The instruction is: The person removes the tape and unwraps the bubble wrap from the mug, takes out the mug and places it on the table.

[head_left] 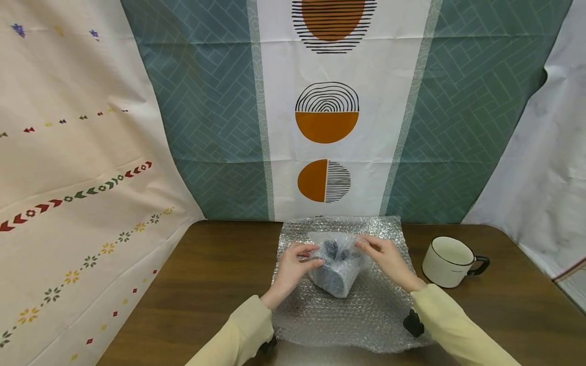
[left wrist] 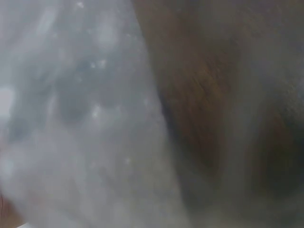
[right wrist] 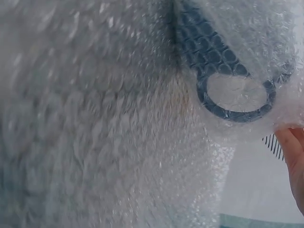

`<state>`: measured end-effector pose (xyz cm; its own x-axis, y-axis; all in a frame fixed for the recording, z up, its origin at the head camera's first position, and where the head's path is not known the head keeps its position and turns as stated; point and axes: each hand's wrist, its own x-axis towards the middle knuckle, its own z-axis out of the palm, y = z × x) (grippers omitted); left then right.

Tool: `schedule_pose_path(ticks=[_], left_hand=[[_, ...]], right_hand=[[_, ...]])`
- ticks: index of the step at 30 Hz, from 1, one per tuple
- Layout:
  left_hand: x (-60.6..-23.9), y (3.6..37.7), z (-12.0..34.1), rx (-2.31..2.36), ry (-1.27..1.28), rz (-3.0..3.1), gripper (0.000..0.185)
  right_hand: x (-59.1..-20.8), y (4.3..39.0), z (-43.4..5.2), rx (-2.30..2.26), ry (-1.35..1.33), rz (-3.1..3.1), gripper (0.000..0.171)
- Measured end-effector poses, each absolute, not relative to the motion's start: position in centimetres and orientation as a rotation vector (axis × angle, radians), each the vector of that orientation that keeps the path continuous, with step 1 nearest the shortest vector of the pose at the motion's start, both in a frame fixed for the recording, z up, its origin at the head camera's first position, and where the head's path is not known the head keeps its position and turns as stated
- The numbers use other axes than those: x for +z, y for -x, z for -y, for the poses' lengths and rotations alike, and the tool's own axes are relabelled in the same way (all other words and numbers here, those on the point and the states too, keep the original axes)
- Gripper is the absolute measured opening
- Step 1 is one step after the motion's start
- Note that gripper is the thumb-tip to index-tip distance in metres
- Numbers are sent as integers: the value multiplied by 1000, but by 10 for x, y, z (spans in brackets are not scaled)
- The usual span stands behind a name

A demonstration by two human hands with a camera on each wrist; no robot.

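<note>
Your left hand [head_left: 295,264] pinches the near-left side of the bubble-wrapped mug [head_left: 336,264], thumb and fingers curled onto the wrap at its open end. Your right hand [head_left: 386,259] pinches the loose flap of wrap on the other side, fingertips closed on the plastic just above the bundle. So both hands are grasping the wrap around the same object, one on each flank.

The wrapped mug lies on its side on the bubble wrap sheet [head_left: 366,315], which is spread over the middle of the table [head_left: 206,274] and reaches from near the back edge almost to the front edge. The mug inside looks dark and patterned (its ring-shaped handle [right wrist: 236,95] shows through the bubbles in the right wrist view). In that same view one fingertip [right wrist: 292,156] of your right hand presses the wrap's edge at the lower right.

The left wrist view is blurred: only pale wrap beside brown table wood can be made out.

A white mug [head_left: 448,262] with a dark rim and dark handle stands upright near the table's right edge, just off the sheet and well apart from your right hand.
</note>
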<state>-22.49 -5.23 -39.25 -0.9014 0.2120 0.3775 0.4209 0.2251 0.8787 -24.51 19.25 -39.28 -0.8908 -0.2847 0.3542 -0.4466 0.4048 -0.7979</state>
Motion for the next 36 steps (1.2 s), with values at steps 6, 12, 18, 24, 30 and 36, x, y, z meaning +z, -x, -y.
schedule_pose_path(ticks=[6, 12, 18, 24, 30, 36], left_hand=[[-419, 243, 55, -1698, 598, 2314, 32], [-422, 244, 55, -1660, 583, 2319, 33], [-420, 244, 55, -1633, 568, 2351, 33], [-419, 243, 56, -1622, 555, 2366, 33], [-417, 244, 56, -1609, 566, 2392, 33], [-414, 243, 56, -1624, 575, 2400, 31]], right_hand=[[-402, 257, -198, 1740, -526, 2399, 36], [-409, 263, -203, 1865, -399, 2346, 44], [-413, 267, -208, 1912, -262, 2319, 47], [-418, 271, -212, 1933, -93, 2319, 49], [-424, 277, -220, 1889, 14, 2345, 48], [-431, 286, -231, 1746, 113, 2380, 41]])
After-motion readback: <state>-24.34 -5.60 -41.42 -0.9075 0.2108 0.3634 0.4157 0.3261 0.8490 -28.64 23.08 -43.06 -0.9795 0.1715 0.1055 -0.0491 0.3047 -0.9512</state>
